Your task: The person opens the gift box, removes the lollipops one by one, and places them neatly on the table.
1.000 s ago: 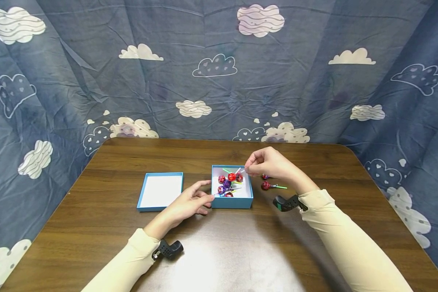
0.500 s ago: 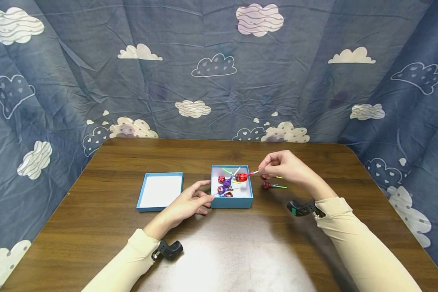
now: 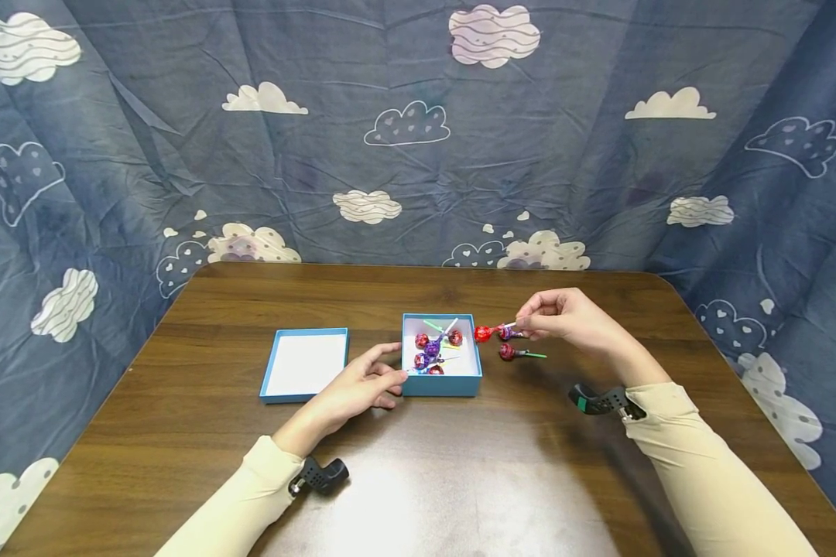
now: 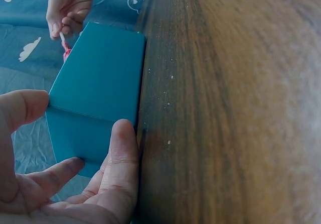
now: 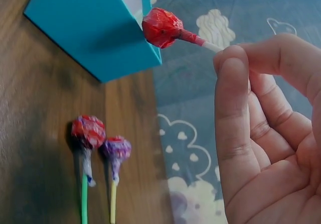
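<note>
My right hand [image 3: 574,321] pinches the white stick of a red-wrapped lollipop [image 5: 162,28] between thumb and forefinger, just right of the blue box [image 3: 442,387]. In the right wrist view the candy head hangs in the air beside the box's rim. Inside the box lie several lollipops in red and purple wrappers, such as a purple lollipop [image 3: 433,348]. My left hand [image 3: 351,391] rests at the box's near left corner. The left wrist view shows its spread, mostly straight fingers [image 4: 123,153] touching the box's outer walls.
On the table right of the box lie a dark red lollipop [image 5: 88,132] with a green stick and a purple lollipop [image 5: 118,148] with a yellow stick. A blue-rimmed lid [image 3: 305,363] with a white inside lies left of the box. A cloud-patterned curtain [image 3: 404,178] hangs behind.
My right hand has drawn the red lollipop out of the box and over its right wall. The left hand and the box have stayed in place.
</note>
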The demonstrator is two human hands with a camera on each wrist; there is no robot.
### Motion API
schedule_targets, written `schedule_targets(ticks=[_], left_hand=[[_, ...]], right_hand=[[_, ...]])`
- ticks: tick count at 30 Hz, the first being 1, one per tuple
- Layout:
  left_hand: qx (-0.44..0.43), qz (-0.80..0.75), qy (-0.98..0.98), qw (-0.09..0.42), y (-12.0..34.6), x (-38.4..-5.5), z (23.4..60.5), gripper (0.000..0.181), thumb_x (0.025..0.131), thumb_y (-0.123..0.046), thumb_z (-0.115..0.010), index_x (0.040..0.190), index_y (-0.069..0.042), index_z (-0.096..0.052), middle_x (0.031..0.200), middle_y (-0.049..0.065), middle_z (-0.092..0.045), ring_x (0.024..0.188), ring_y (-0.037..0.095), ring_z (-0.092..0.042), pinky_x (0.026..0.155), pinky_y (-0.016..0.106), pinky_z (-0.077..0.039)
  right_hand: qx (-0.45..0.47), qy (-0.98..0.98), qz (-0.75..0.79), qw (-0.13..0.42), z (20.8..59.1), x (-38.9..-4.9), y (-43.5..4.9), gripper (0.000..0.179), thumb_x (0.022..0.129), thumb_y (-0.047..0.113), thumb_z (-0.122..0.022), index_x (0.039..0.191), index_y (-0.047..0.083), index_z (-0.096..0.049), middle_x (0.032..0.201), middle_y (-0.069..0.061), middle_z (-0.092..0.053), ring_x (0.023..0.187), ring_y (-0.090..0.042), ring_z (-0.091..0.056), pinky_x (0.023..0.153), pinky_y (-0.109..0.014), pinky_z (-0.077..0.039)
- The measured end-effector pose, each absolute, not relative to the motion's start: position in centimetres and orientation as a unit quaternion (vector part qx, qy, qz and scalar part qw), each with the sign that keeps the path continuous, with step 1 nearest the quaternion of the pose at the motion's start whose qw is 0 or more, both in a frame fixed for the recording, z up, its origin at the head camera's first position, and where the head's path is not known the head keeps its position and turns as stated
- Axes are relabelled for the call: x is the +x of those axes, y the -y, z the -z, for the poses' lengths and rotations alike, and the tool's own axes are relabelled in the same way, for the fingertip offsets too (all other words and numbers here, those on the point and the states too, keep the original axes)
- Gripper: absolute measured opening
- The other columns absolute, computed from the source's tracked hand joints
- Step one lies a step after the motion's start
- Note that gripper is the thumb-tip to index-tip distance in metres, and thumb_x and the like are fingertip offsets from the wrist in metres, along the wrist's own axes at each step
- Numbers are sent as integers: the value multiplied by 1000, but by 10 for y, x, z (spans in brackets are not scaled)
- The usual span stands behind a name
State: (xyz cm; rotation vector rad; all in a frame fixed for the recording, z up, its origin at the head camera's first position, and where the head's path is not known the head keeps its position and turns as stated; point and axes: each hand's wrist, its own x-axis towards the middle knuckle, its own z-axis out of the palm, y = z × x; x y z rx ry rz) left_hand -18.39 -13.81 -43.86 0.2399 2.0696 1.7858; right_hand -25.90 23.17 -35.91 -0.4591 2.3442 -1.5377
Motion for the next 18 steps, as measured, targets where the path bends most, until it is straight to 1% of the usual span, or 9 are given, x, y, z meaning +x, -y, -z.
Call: schedule_targets(ticks=[5,11,18], left_hand=[[84,-638,-739,198,139,-184,439,67,108,-23,-65,165,-5,-35,117,17,-67,102,22,-71,86,33,-66],[87,-637,-740,198,139,-185,439,67,108,-23,-65,165,-5,-34,117,17,-67,103,22,-71,87,34,-66],[84,-641,-737,196,138,-185,439,66,108,-21,-65,165,-5,-36,115,15,-67,101,20,-71,86,34,-67]], right_hand=[[-165,-811,541,151,363,-261,-242,16,100,3,-70,105,-12,-68,83,3,-77,77,-5,-72,74,-23,-65],[-192,-795,552,162,376,-262,-256,8,101,-4,-66,103,-11,-69,87,3,-79,79,-6,-74,73,-23,-65],[-177,-787,561,187,391,-259,-268,7,101,-2,-65,100,-4,-71,87,4,-78,78,-3,-71,73,-22,-64]])
